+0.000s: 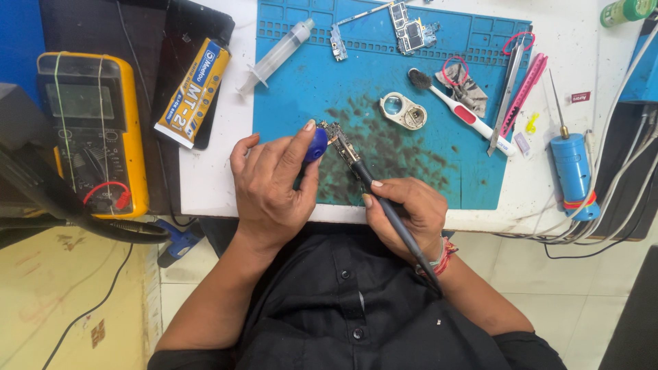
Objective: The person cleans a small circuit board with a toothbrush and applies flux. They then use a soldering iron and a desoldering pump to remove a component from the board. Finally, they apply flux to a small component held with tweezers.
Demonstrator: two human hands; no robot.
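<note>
Head view: the right hand [404, 212] grips a black soldering iron [384, 199] like a pen, its tip on a small circuit board [337, 137] at the middle of the blue mat [425, 137]. The left hand [274, 178] pinches a blue holder [316, 145] beside that board. Farther out lie a toothbrush [452, 109], syringe [277, 55] and yellow meter [92, 130].

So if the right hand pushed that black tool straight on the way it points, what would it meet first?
The small circuit board: the right hand aims the black tool up-left, and its tip already looks to be on the board, beside the blue-handled tool in the left hand.
</note>
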